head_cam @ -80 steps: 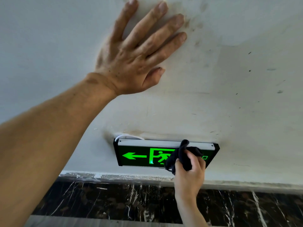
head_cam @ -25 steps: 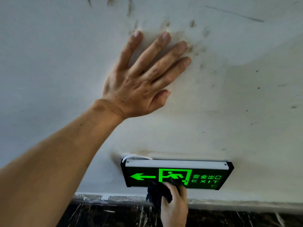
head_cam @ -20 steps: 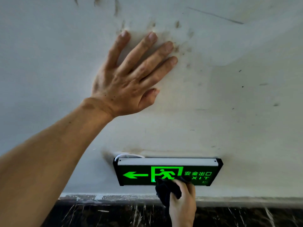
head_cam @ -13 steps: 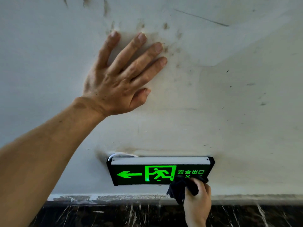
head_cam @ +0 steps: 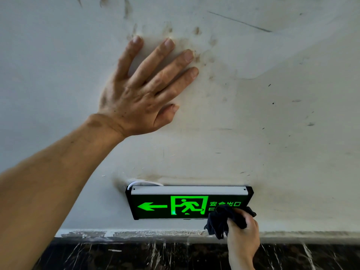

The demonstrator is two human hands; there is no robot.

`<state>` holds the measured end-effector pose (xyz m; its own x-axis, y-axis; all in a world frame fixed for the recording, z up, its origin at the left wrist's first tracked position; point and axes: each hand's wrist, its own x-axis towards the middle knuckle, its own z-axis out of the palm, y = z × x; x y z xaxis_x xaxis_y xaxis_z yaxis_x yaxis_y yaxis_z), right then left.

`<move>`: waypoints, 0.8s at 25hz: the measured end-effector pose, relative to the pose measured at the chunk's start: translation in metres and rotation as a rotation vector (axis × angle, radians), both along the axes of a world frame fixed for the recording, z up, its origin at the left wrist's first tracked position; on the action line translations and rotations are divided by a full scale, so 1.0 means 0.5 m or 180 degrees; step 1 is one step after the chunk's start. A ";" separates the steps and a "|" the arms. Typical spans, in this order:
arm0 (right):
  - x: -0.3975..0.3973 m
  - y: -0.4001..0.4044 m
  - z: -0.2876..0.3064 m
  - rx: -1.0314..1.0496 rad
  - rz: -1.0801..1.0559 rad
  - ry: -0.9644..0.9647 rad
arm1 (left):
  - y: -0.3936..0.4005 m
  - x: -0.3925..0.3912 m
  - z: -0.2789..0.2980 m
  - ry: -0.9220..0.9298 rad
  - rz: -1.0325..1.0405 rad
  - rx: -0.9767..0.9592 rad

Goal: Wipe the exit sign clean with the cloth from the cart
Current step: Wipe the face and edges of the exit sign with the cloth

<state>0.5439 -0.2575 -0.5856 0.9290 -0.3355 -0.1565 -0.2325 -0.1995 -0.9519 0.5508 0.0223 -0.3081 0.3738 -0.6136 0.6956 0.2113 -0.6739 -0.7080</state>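
The exit sign is a black box with a lit green arrow, running figure and lettering, fixed low on a white wall. My right hand grips a dark bunched cloth and presses it on the sign's lower right corner, covering part of the lettering. My left hand lies flat on the wall above the sign, fingers spread, holding nothing.
The white wall is smudged with dirty marks around my left hand. A white cable loops out at the sign's top left. Below runs a chipped painted edge and a dark marbled skirting.
My right hand has slid the cloth rightward along the sign's lower edge, from under the running figure to the right corner. My left hand has stayed flat on the wall.
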 end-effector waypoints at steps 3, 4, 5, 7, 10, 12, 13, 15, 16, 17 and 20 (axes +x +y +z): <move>-0.001 0.000 0.016 -0.0015 0.0056 -0.0132 | 0.001 0.000 0.001 -0.0007 -0.0001 -0.0014; -0.001 0.000 0.023 -0.0018 0.0069 -0.0181 | 0.001 0.000 0.001 -0.0005 -0.0003 -0.0015; -0.001 0.000 0.030 -0.0010 0.0078 -0.0236 | 0.000 0.000 0.001 -0.0001 -0.0005 -0.0010; -0.002 -0.001 0.042 0.0033 0.0101 -0.0364 | -0.001 0.000 0.002 0.0008 -0.0011 0.0004; -0.005 -0.002 0.055 0.0042 0.0198 -0.0603 | -0.001 0.000 0.001 0.0005 -0.0041 -0.0008; -0.007 0.001 0.057 -0.0024 0.0285 -0.0763 | 0.000 0.000 0.000 0.0002 -0.0059 -0.0019; -0.009 0.005 0.055 -0.0099 0.0310 -0.0828 | 0.000 0.001 0.000 -0.0003 -0.0058 -0.0015; -0.016 0.020 0.049 -0.0300 0.0368 -0.0962 | 0.000 0.001 -0.002 -0.0020 -0.0055 0.0002; -0.022 0.031 0.046 -0.0404 0.0428 -0.1050 | 0.001 0.001 -0.002 -0.0025 -0.0054 0.0004; -0.029 0.045 0.043 -0.0520 0.0502 -0.1144 | 0.002 0.001 -0.001 -0.0025 -0.0057 -0.0001; -0.060 0.102 0.034 -0.0781 0.0784 -0.1263 | 0.001 0.001 0.000 -0.0012 -0.0101 -0.0035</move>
<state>0.5138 -0.2064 -0.5688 0.9567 -0.0824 0.2791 0.2183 -0.4308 -0.8757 0.5511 0.0229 -0.3081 0.3518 -0.6174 0.7036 0.1923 -0.6879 -0.6998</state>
